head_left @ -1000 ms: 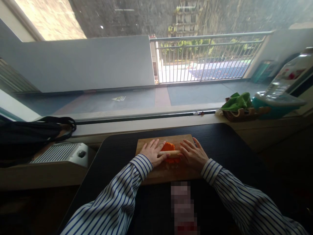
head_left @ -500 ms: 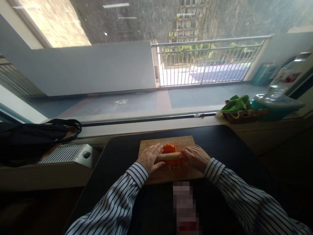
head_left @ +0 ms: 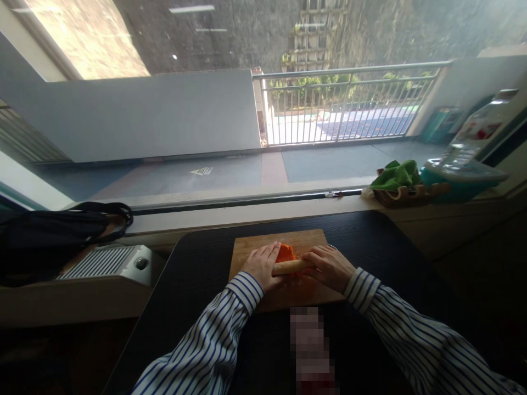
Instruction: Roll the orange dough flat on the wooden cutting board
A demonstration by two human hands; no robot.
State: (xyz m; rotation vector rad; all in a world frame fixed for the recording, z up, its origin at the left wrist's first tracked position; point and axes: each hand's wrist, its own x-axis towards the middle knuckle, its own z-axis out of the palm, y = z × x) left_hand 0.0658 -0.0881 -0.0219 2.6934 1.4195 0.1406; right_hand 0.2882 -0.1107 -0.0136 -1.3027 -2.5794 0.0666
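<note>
A wooden rolling pin (head_left: 290,267) lies across the orange dough (head_left: 287,252) on a wooden cutting board (head_left: 247,244). My right hand (head_left: 328,265) is closed round the pin's right end, its fingers curled. At the other end, my left hand (head_left: 264,266) holds the pin between palm and thumb. Its fingers reach forward over the dough's left edge; whether they press on the dough, I cannot tell. The dough looks flattened, with an uneven rim, and the pin and left hand hide part of it.
The board rests on a black table (head_left: 197,274). On the sill behind, a green cloth (head_left: 396,174) lies on a brown basket, beside a teal container (head_left: 473,184) and a clear bottle (head_left: 473,131). A black bag (head_left: 53,236) is at left above a white heater (head_left: 111,263). A blurred pinkish patch (head_left: 310,345) shows at the table's front.
My left hand has shifted right along the pin and now covers more of the dough's left side. The pin sits slightly lower and more tilted. My right hand has barely moved.
</note>
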